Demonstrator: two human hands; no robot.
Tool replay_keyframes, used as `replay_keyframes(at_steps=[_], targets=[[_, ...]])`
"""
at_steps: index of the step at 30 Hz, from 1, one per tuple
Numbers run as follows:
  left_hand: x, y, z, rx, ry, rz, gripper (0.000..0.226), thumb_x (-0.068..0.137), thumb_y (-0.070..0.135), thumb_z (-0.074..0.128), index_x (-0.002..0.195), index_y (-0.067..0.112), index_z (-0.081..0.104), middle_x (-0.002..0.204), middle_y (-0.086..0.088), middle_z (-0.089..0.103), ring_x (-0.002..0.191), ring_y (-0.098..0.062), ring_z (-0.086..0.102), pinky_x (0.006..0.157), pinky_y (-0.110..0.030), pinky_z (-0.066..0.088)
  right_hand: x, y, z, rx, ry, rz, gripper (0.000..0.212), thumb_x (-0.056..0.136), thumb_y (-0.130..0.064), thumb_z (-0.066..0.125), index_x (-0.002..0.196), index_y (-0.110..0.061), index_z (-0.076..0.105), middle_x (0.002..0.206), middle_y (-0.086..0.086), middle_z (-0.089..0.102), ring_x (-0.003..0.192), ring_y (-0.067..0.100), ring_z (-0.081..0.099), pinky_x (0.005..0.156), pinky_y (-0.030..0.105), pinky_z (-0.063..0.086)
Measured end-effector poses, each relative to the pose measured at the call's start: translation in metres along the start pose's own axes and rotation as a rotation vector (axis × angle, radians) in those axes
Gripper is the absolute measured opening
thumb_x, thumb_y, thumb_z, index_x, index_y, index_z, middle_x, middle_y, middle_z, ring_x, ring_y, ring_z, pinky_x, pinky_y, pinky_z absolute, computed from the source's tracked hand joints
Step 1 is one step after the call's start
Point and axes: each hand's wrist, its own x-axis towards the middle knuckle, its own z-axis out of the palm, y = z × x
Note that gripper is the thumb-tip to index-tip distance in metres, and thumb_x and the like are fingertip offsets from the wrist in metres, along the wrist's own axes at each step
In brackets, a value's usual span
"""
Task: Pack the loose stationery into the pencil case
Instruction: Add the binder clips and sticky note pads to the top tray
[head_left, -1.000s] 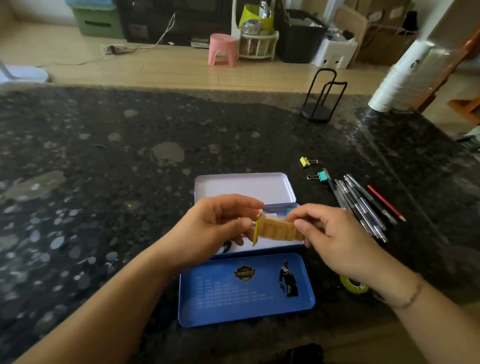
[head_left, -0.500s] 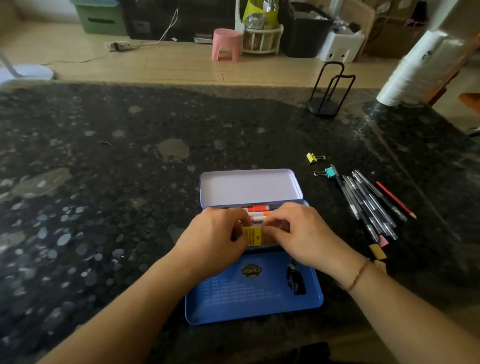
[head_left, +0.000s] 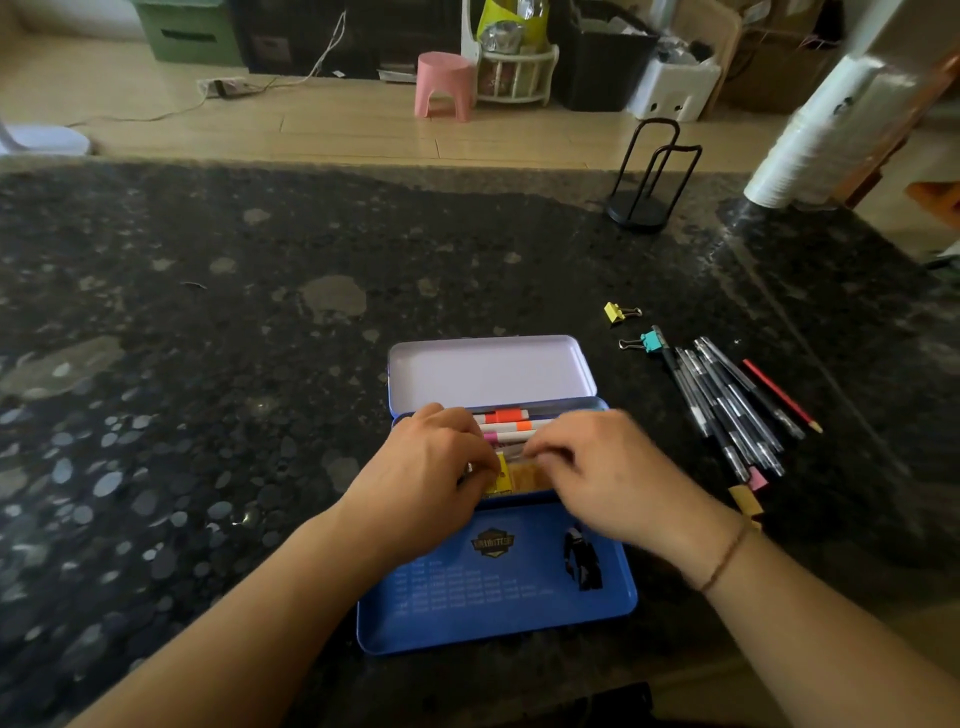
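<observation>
The blue tin pencil case (head_left: 613, 597) lies open on the dark granite counter, with a lilac tray (head_left: 488, 371) raised at its far side. Several markers (head_left: 506, 423) with orange and pink bands lie in the middle compartment. Both hands press a yellow-and-tan packet (head_left: 511, 478) into that compartment: my left hand (head_left: 426, 483) pinches its left end, my right hand (head_left: 597, 473) holds its right end. To the right lie several dark pens (head_left: 727, 405), a red pencil (head_left: 779, 396), a yellow binder clip (head_left: 618, 313) and a teal binder clip (head_left: 644, 343).
Small pink and yellow pieces (head_left: 748, 491) lie beside my right wrist. A black wire stand (head_left: 644, 182) stands near the counter's far edge, and a stack of white cups (head_left: 815, 140) leans at the far right. The counter's near edge runs just below the case.
Both hands have brought the packet down from above the case into the compartment with the markers. They now rest low on it, closer together.
</observation>
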Motion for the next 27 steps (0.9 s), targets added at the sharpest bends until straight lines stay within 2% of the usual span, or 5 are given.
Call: replay_keyframes(at_steps=[5, 12, 15, 19, 27], targets=[[-0.003, 0.002, 0.005, 0.050, -0.036, 0.093, 0.021, 0.088, 0.041, 0.055, 0.096, 0.029, 0.070, 0.107, 0.011, 0.060, 0.099, -0.013, 0.051, 0.085, -0.039, 0.045, -0.003, 0.056, -0.067, 0.135, 0.435, 0.315, 0.019, 0.089, -0.013, 0.061, 0.091, -0.028, 0.072, 0.080, -0.013, 0.067, 0.071, 0.004, 0.061, 0.067, 0.022, 0.047], [-0.003, -0.002, 0.007, 0.122, -0.100, 0.134, 0.032, 0.077, 0.053, 0.065, 0.103, 0.034, 0.068, 0.112, 0.014, 0.059, 0.104, -0.011, 0.052, 0.091, -0.035, 0.041, -0.038, 0.096, -0.080, -0.076, 0.184, 0.502, 0.013, 0.087, -0.019, 0.067, 0.095, -0.029, 0.067, 0.078, -0.013, 0.063, 0.054, 0.002, 0.061, 0.045, 0.013, 0.041], [-0.001, -0.004, 0.008, 0.122, -0.090, 0.127, 0.026, 0.074, 0.049, 0.067, 0.094, 0.033, 0.072, 0.107, 0.013, 0.062, 0.101, -0.014, 0.055, 0.089, -0.037, 0.042, -0.045, 0.099, -0.072, -0.226, 0.061, 0.557, 0.012, 0.084, -0.028, 0.070, 0.097, -0.029, 0.069, 0.077, -0.015, 0.064, 0.060, 0.001, 0.062, 0.056, 0.023, 0.051], [-0.002, -0.006, 0.007, 0.116, -0.079, 0.119, 0.027, 0.073, 0.048, 0.063, 0.092, 0.033, 0.073, 0.105, 0.013, 0.063, 0.101, -0.014, 0.057, 0.089, -0.038, 0.041, -0.047, 0.098, -0.065, -0.369, 0.160, 0.614, 0.019, 0.085, -0.036, 0.067, 0.102, -0.027, 0.066, 0.085, -0.012, 0.065, 0.070, 0.006, 0.055, 0.051, 0.023, 0.039], [-0.002, -0.002, 0.008, 0.107, -0.066, 0.133, 0.036, 0.074, 0.049, 0.068, 0.107, 0.033, 0.066, 0.111, 0.014, 0.061, 0.104, -0.012, 0.055, 0.090, -0.037, 0.043, 0.049, 0.102, -0.062, -0.496, 0.159, 0.253, 0.043, 0.088, -0.026, 0.060, 0.130, -0.031, 0.052, 0.129, -0.006, 0.057, 0.117, 0.021, 0.048, 0.088, 0.039, 0.049]])
